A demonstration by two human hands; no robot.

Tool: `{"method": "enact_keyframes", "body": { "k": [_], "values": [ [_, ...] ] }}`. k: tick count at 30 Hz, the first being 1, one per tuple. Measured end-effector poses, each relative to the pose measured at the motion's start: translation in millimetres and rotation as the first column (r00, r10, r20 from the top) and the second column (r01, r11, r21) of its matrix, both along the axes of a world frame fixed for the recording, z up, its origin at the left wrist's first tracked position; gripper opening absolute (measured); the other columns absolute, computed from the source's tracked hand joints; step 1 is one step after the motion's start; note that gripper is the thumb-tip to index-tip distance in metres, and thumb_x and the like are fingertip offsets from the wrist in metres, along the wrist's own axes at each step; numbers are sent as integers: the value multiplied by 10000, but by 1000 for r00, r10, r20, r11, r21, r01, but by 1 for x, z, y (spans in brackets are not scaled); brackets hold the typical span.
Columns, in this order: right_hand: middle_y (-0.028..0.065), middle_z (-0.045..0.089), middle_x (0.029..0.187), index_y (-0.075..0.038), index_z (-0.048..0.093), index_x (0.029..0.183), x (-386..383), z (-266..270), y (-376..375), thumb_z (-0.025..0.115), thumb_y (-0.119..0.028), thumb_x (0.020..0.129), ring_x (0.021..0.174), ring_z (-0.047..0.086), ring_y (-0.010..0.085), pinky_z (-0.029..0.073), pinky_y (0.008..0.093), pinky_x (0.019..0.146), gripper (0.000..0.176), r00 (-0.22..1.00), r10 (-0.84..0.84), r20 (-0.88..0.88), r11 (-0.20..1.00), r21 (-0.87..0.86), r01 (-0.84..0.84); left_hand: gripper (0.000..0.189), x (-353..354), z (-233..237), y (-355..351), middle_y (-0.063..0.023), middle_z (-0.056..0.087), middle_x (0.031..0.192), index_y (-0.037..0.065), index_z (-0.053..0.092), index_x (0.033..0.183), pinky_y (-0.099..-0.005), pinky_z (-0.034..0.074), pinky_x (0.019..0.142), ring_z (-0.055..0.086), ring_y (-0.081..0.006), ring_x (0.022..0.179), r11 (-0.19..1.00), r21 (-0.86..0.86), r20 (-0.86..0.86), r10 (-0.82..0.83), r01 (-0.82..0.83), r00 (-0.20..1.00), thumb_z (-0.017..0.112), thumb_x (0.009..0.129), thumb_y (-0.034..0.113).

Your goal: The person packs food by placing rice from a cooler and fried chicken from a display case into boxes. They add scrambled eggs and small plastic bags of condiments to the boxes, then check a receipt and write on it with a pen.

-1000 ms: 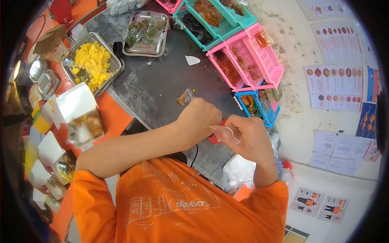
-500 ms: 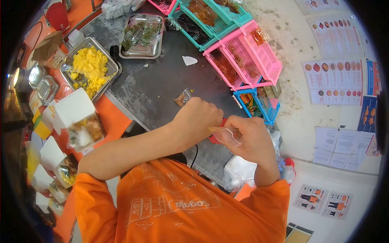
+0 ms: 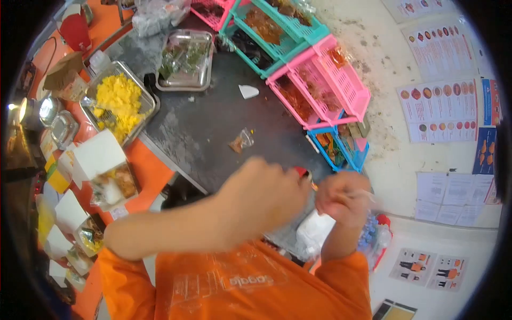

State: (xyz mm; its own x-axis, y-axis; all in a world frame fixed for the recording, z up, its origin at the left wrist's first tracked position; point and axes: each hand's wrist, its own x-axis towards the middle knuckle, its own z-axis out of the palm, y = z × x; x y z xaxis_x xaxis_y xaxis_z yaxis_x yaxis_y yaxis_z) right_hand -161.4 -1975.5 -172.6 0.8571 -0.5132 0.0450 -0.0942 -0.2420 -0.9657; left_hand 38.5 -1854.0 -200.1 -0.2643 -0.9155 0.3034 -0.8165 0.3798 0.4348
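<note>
My left hand (image 3: 266, 189) is closed in a fist, back of the hand up and blurred by motion; its grip is hidden. A red object (image 3: 302, 172) shows just past its knuckles, mostly covered. Close on the right, my right hand (image 3: 344, 200) has its fingers pinched on a small clear plastic bag (image 3: 367, 196), whose translucent end sticks out to the right. Beyond the hands, another small clear bag with brown contents (image 3: 237, 145) lies on the dark tabletop (image 3: 186, 130).
Pink (image 3: 333, 80) and blue baskets (image 3: 346, 154) of packets line the right edge, with a teal basket (image 3: 314, 34) behind. A tray of yellow food (image 3: 120, 101) and a tray of green-filled packets (image 3: 185, 61) stand left. Open food boxes (image 3: 98, 152) fill the orange counter.
Both hands have moved down in view. My right hand has shifted rightward with the plastic bag, away from my left, and the bag's end now points right.
</note>
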Motion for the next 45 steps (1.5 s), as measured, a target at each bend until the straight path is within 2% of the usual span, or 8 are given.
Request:
{"method": "enact_keyframes", "body": {
  "k": [10,14,24,28,30,33,35,45],
  "values": [
    [151,550,597,-6,445,925,-19,-29,1,733,-360,868,456,526,201,461,296,429,460,947,-308,87,879,406,249,149,-33,102,75,-11,557,737,82,600,835,-300,434,553,567,-162,656,958,-273,110,118,-84,987,659,737,179],
    [172,552,686,-42,349,1047,-19,-43,7,718,-313,868,512,566,248,478,279,411,493,973,-207,102,963,196,184,169,-43,102,81,-22,570,764,78,601,849,-300,434,573,566,-172,683,956,-258,104,173,-142,979,665,725,173],
    [221,565,1204,-43,541,733,31,-68,1,775,-357,807,1250,478,370,346,514,1070,399,982,-26,185,998,-45,35,224,-34,74,82,-51,600,831,68,603,884,-300,435,626,563,-198,750,881,-197,0,439,-431,898,681,696,159],
    [199,600,1140,-50,597,769,73,-69,46,758,-196,790,1190,525,384,384,513,1037,218,933,-6,360,996,-86,39,661,12,11,97,-156,611,1176,43,614,1228,-408,515,876,614,-361,1060,872,100,-477,464,-478,746,822,631,237],
    [145,611,1132,-50,646,856,95,-52,69,779,-135,748,1165,555,356,406,466,1028,191,974,151,169,970,-217,-112,450,20,-24,104,-123,679,960,9,609,1119,-357,547,810,681,-280,936,890,140,-722,392,-434,570,797,734,145],
    [102,615,1124,-25,664,919,124,-56,102,771,-85,773,1108,588,250,444,362,973,191,979,177,99,955,-259,-146,291,23,-64,133,-92,708,1020,-22,644,1126,-297,548,829,681,-148,925,891,267,-921,348,-367,175,733,858,49],
    [72,634,1027,4,659,942,136,-66,129,731,-82,843,989,594,140,462,275,876,150,977,121,175,973,172,-151,197,26,-69,162,-98,704,1013,-34,653,1086,-274,548,815,667,-126,919,890,383,-912,321,-249,-256,682,898,13],
    [9,617,787,10,645,948,171,-73,262,580,-85,966,718,559,63,450,218,635,116,939,323,118,933,123,-337,179,51,-86,320,-65,697,992,-15,642,1086,-248,531,787,638,-94,918,813,280,-960,230,-511,-160,661,911,11]
  ]
}}
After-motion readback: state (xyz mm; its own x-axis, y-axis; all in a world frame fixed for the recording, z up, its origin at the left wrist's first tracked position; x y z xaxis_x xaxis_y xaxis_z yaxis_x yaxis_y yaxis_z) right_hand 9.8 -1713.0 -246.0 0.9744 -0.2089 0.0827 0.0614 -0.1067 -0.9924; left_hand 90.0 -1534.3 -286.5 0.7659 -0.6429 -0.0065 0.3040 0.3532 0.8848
